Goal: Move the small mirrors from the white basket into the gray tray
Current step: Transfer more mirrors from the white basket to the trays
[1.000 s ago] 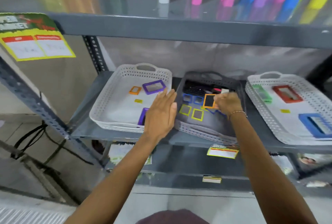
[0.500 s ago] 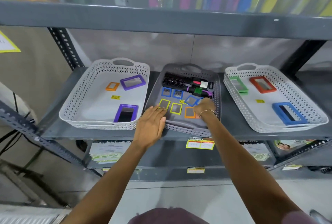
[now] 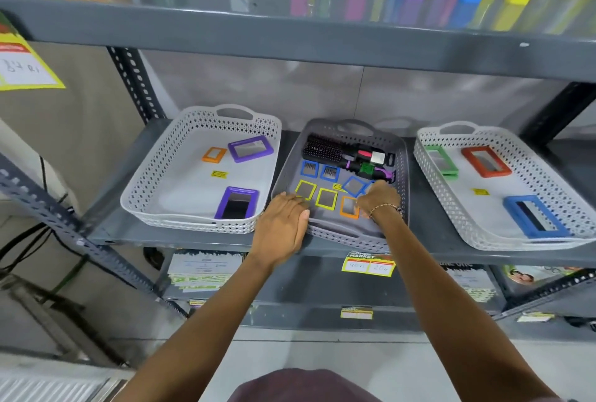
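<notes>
The gray tray sits in the middle of the shelf and holds several small mirrors with blue, yellow and orange frames. My right hand is inside it, fingers curled on the right edge of a small orange mirror that lies flat on the tray floor. My left hand rests palm down on the tray's front left corner, holding nothing. To the left, the white basket holds one small orange mirror and two larger purple mirrors.
Hairbrushes lie at the back of the gray tray. A second white basket on the right holds green, red and blue mirrors. A shelf board with coloured bottles hangs overhead. Price tags hang from the shelf edge.
My right hand brought the orange mirror down from mid-air onto the tray floor. My left hand dropped from above the white basket's edge onto the gray tray's front left corner.
</notes>
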`<state>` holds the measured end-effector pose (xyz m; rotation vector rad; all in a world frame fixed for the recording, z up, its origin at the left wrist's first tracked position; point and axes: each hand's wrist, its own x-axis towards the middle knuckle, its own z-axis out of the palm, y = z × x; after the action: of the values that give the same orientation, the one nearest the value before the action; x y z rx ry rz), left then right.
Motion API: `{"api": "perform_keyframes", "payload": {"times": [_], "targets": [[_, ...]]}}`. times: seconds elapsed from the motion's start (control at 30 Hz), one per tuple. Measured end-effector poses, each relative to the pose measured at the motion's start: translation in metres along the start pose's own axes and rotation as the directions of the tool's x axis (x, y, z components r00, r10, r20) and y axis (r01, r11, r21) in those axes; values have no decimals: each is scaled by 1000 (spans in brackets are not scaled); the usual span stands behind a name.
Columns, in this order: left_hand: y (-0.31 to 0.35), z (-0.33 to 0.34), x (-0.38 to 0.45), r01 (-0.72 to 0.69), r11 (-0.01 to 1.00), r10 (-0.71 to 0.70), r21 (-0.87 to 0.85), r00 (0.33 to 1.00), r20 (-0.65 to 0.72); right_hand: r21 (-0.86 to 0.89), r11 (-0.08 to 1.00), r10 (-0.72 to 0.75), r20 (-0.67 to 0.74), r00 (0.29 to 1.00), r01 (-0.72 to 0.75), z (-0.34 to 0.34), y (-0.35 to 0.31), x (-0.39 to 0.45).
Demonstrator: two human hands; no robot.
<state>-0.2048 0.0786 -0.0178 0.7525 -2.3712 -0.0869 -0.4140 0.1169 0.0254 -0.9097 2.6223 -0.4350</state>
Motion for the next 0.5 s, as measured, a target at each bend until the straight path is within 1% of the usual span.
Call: {"api": "perform_keyframes", "payload": {"times": [0.07,0.1,0.2,0.27,0.37,0.43,0.5], "targets": [[4,-9,4,7,999,-7,-37,1000,-11,-11,1000,-28,-63,998,28,-6,-13,0],[4,-16,8,12,997,-15,-71,999,-33,2,998,-64,-84,994,64,-10,-24,1],[-15,-48,14,71,989,-87,-129,989,-121,134,960,-233,-112,966,247,-15,-78,2],[-48,-73,6,155,980,-173,-125,973,-154,166,907,-369,-126,921,387,-10,-120,-5],[-110,-103,-22,277,959,-282,-50,945,-168,157,802,-571,-79,817,576,16,-176,-20],[-144,-115,-42,318,948,-313,11,938,-145,175,757,-635,-31,772,629,41,-205,-21],[-169,-119,-59,316,947,-309,55,944,-111,169,736,-668,18,744,656,65,-230,-21]]}}
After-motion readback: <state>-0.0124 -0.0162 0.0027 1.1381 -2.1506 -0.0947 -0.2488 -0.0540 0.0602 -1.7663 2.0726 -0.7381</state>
